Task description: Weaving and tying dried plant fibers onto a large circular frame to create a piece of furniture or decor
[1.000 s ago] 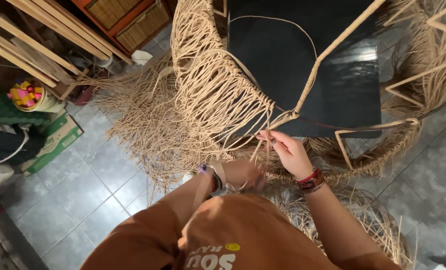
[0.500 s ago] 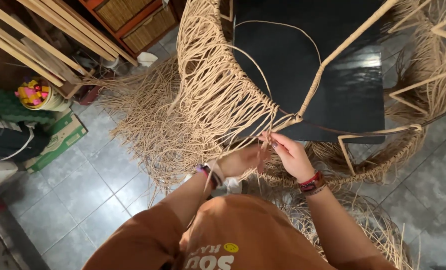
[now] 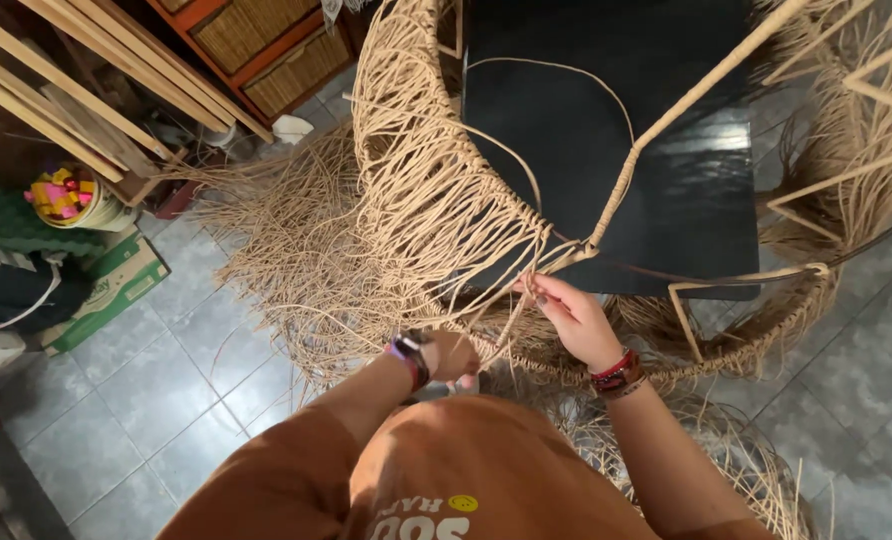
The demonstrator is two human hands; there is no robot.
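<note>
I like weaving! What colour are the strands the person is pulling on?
Pale tan, like straw: the rattan strands, best seen in the head view.

R hand (image 3: 576, 320) pinching, L hand (image 3: 453, 355) curled

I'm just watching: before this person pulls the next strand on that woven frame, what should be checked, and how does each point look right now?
1. Right hand pinching a strand at the woven rim: ok.
2. Left hand below the rim among the loose strands: ok; whether it grips one: cannot tell.
3. Frame rod free of both hands: ok.
4. Loose strands untangled: not ok, they spread in a heap over the tiled floor.
5. Strand tension: cannot tell.
</note>
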